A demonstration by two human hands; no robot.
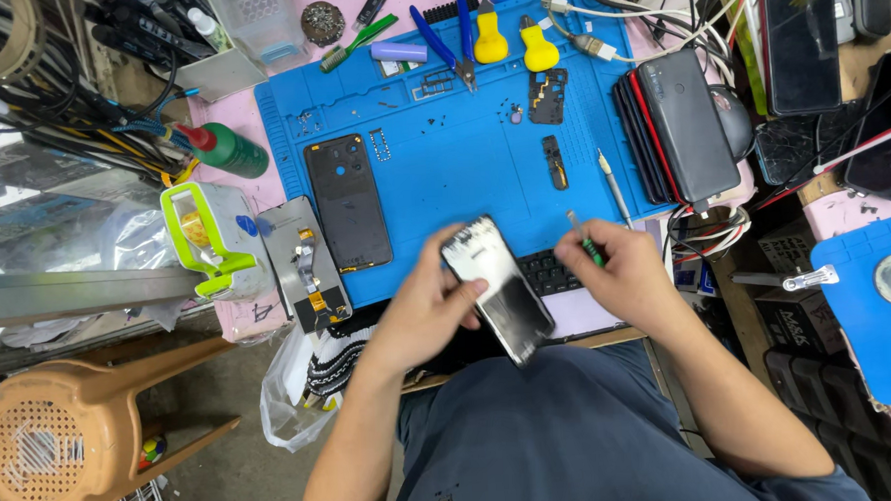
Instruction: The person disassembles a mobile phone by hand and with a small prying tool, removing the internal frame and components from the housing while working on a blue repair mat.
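My left hand (423,307) grips a dark, glossy phone body (497,290) and holds it tilted over the near edge of the blue work mat (462,160). Just to its right, my right hand (622,273) is closed on a small green-handled screwdriver (585,239) whose metal tip points up and away from the phone. A black phone back cover (348,202) lies flat on the mat's left part. Small black phone parts (548,96) lie on the mat further back.
Blue-handled pliers (451,35) and two yellow-handled tools (511,37) lie at the mat's far edge. A stack of phones (675,125) is at the right, a green bottle (226,150) and a grey-and-green device (215,241) at the left. An orange stool (63,438) lies on the floor.
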